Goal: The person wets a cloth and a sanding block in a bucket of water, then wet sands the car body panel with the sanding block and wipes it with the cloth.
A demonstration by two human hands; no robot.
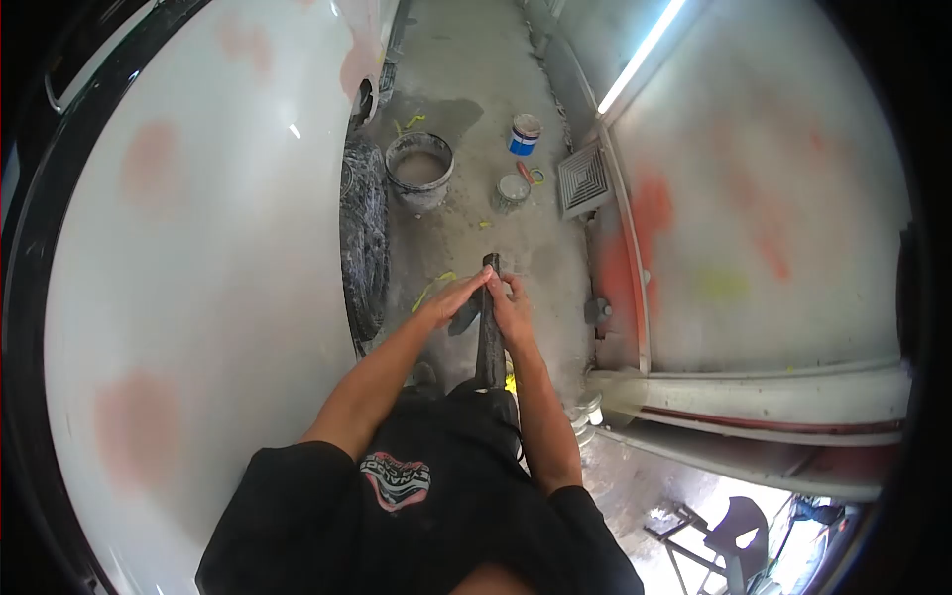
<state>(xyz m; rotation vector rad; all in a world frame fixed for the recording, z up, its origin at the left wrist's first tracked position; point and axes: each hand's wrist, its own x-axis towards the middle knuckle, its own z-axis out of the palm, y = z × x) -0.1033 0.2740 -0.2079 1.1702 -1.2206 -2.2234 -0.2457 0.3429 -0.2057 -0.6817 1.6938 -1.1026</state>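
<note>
A long, narrow dark bar (491, 347), perhaps a sanding block, points away from my body, its near end by my lap. My left hand (458, 299) reaches in from the left, its fingertips pressed on the bar near the far end. My right hand (511, 309) grips the same end from the right, fingers bent around its side. Both hands' fingertips meet over the bar. How the bar's underside is held is hidden. Close on the left is a white car panel (238, 288) with faded reddish patches.
A bucket of murky water (419, 169) stands by a dusty dark tire (365, 238). Ahead are a blue-banded can (525, 135), a grey can (512, 192) and a tape roll (536, 177). A vent grille (585, 180) leans at the paint-marked right wall (754, 218). Behind right is a chair (739, 531).
</note>
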